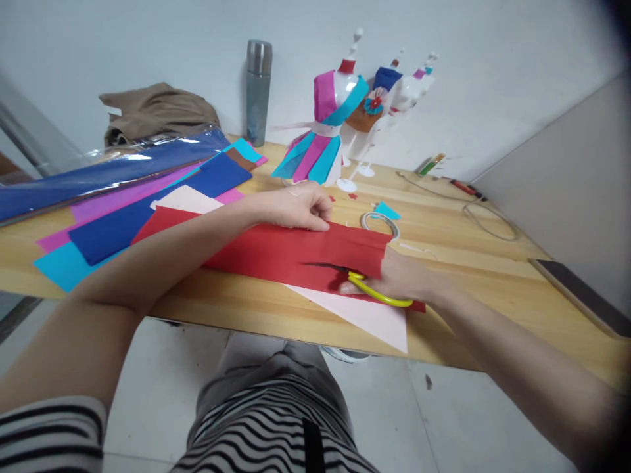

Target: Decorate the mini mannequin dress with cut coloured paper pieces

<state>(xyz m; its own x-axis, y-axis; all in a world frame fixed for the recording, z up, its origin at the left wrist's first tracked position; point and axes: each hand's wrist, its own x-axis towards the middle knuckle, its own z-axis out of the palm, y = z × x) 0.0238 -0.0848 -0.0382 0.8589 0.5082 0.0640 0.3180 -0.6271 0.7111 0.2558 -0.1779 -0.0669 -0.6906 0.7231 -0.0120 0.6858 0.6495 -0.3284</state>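
A striped shirt [276,427] and pale trousers [231,368] are showing nearest, below the desk [468,249]. Along its near edge a pale pink sheet [365,318] is poking out from under the red sheet [276,253], one corner hanging toward the edge. The red sheet is lying lengthwise across the front of the desk, its right end bunching and lifting over the right hand [397,270]. That hand is clasping the yellow-handled scissors [379,297], whose dark blade is pointing left over the red surface; whether the blades are spreading or meeting, I cannot tell. The left hand [300,205] is resting on the sheet's far edge, fingers curling and thumb lying on the red; whether it is pinching the sheet, I cannot tell.

To the left, blue [113,226], cyan [62,266] and magenta [113,200] sheets are fanning out in an overlapping pile. To the right, a phone [582,295] is lying by the partition. Beyond the red sheet, a tape roll [395,230] is sitting just beside a cyan scrap [388,210]. Farther back, a plastic-wrapped blue package [113,171] is stretching before a brown cloth [158,112], a flask [258,98] is standing upright, and small dress forms [328,98] are wearing coloured pieces near the wall [187,39].
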